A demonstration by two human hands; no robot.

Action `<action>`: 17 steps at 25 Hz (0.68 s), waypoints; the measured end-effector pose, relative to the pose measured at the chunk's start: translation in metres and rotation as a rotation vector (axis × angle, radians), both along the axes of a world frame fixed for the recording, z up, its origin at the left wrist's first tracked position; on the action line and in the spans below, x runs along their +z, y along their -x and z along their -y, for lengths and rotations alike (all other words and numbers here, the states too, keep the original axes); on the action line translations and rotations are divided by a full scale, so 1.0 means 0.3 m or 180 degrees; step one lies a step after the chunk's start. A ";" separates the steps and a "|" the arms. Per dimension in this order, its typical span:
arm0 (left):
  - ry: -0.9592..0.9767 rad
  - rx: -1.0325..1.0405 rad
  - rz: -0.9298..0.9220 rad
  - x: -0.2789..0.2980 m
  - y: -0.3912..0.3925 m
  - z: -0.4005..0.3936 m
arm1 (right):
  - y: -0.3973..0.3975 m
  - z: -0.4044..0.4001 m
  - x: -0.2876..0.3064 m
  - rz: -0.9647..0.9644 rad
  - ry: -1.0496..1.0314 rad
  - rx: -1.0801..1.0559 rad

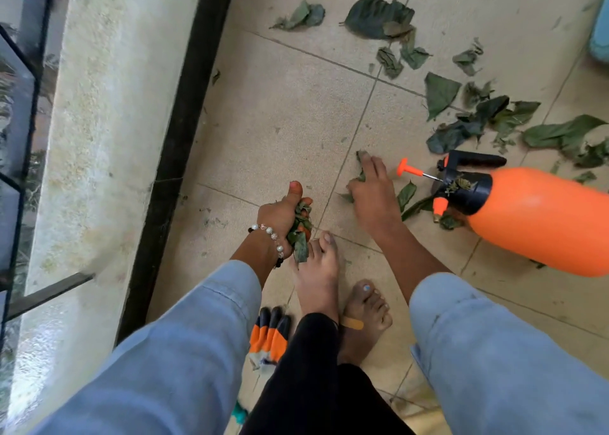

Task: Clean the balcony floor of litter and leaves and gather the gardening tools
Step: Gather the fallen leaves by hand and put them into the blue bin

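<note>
My left hand point(284, 215) grips a bunch of green leaves point(300, 233) just above the tiled floor point(280, 121), a bead bracelet on its wrist. My right hand point(372, 194) lies flat on the floor, its fingers pressing on small leaves point(361, 159) beside a tile joint. An orange spray bottle point(540, 220) with a black pump head lies on its side just right of that hand. Many green leaves point(474, 121) are scattered across the tiles further out. An orange and black gardening glove point(268, 335) lies on the floor by my bare feet.
A pale concrete parapet point(108, 138) with a black base strip point(184, 131) runs along the left, with a metal railing beyond it. My bare feet point(318, 279) stand between my arms. A blue object point(601, 29) shows at the right edge.
</note>
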State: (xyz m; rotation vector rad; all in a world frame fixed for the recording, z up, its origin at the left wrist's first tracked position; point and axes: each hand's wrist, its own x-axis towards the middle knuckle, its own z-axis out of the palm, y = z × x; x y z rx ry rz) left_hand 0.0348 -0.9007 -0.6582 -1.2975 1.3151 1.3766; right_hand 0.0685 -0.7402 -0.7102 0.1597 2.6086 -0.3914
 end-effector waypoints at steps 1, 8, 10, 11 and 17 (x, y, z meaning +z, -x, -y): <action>0.0028 -0.0026 -0.0022 -0.007 0.005 -0.001 | 0.009 -0.002 -0.010 0.0089 -0.0063 0.0093; 0.0067 -0.0162 -0.0051 0.005 -0.030 -0.024 | -0.118 0.033 0.025 -0.0675 0.0623 -0.1006; 0.0040 -0.0192 -0.0063 0.010 -0.045 -0.041 | -0.173 0.005 0.048 -0.0632 0.0529 -0.1808; 0.0042 -0.0215 -0.0059 0.010 -0.053 -0.052 | -0.189 -0.013 0.043 -0.0552 0.0300 -0.2043; 0.0023 -0.0345 -0.0111 -0.026 -0.088 -0.082 | -0.173 -0.047 -0.029 0.0499 -0.0499 -0.1416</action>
